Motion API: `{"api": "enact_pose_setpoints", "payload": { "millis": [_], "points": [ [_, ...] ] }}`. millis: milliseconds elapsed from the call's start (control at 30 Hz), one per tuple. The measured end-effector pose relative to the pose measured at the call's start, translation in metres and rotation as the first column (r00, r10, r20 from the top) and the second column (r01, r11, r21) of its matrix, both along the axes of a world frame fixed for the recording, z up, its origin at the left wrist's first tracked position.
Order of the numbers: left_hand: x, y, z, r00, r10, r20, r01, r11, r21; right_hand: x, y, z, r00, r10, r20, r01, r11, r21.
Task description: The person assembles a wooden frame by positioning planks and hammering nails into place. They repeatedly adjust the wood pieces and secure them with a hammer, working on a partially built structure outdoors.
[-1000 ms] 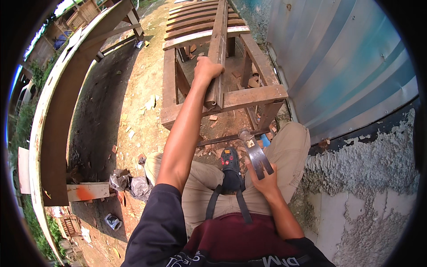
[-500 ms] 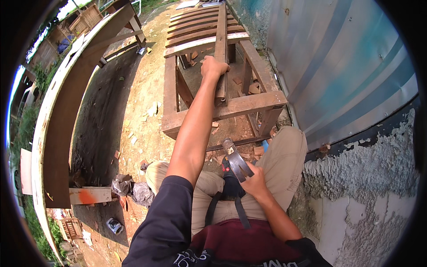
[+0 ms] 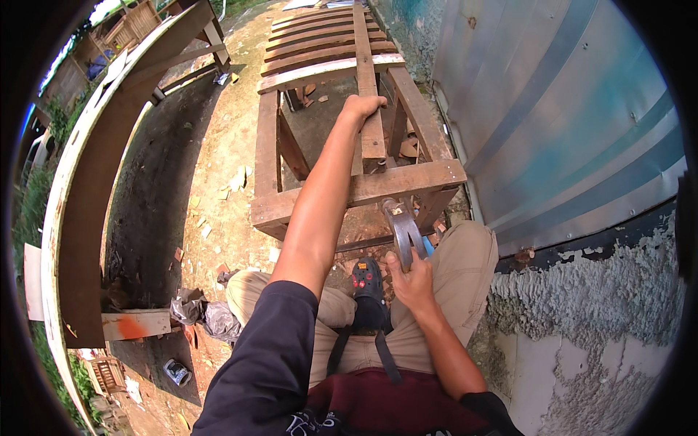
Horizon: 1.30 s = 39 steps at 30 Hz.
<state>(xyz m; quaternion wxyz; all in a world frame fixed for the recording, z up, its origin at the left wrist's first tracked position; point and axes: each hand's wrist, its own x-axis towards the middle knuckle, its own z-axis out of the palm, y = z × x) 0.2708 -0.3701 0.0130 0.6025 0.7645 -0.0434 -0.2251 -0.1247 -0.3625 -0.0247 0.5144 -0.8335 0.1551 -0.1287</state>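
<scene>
My left hand (image 3: 363, 108) is closed around a long brown wooden beam (image 3: 368, 69) near its near end. The beam runs away from me over the slats of a wooden frame (image 3: 407, 178). Its near end lies just behind the frame's front rail. In my right hand (image 3: 414, 282) is a claw hammer (image 3: 401, 221), gripped close to its head, with the handle mostly hidden. The hammer's head is just below the front rail; whether they touch I cannot tell. My foot in a dark clog (image 3: 368, 280) shows below, between my bent legs.
A corrugated metal sheet (image 3: 538, 109) and a rough, peeling wall (image 3: 582, 283) stand close on the right. To the left is a long wooden table (image 3: 83, 203). Wood chips (image 3: 238, 179), grey plastic bags (image 3: 220, 320) and a can (image 3: 177, 372) lie on the ground.
My right hand has raised the hammer forward, toward the front rail. My left hand keeps its grip, and the beam's near end has shifted slightly right. The view has shifted a little.
</scene>
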Motion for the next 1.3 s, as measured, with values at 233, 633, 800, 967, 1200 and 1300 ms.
{"api": "enact_pose_setpoints", "payload": {
  "millis": [233,633,800,967,1200,1300],
  "points": [
    [-0.01,-0.006,-0.01,0.998,0.064,-0.004,-0.064,0.997,-0.044,0.037,-0.003,0.009,0.949,-0.027,0.316,0.049,0.997,-0.065],
    [-0.023,0.004,-0.011,0.974,-0.139,-0.178,0.083,0.953,-0.291,0.029,-0.001,-0.019,0.977,0.018,0.213,0.005,0.994,-0.109],
    [-0.018,0.009,0.017,0.979,-0.14,-0.147,0.092,0.952,-0.293,0.031,-0.01,-0.019,0.947,0.02,0.32,0.017,0.994,-0.111],
    [-0.013,0.012,0.001,0.992,-0.034,-0.119,0.005,0.971,-0.237,0.025,0.001,-0.008,0.954,-0.022,0.3,0.031,0.999,-0.026],
    [-0.02,0.01,0.002,0.979,-0.073,-0.191,0.004,0.941,-0.337,0.026,-0.006,-0.026,0.954,0.004,0.299,0.02,0.997,-0.079],
    [-0.025,0.01,-0.004,0.98,-0.041,-0.193,-0.029,0.938,-0.346,0.026,-0.003,-0.023,0.964,0.02,0.263,-0.011,0.999,-0.036]
  ]
}}
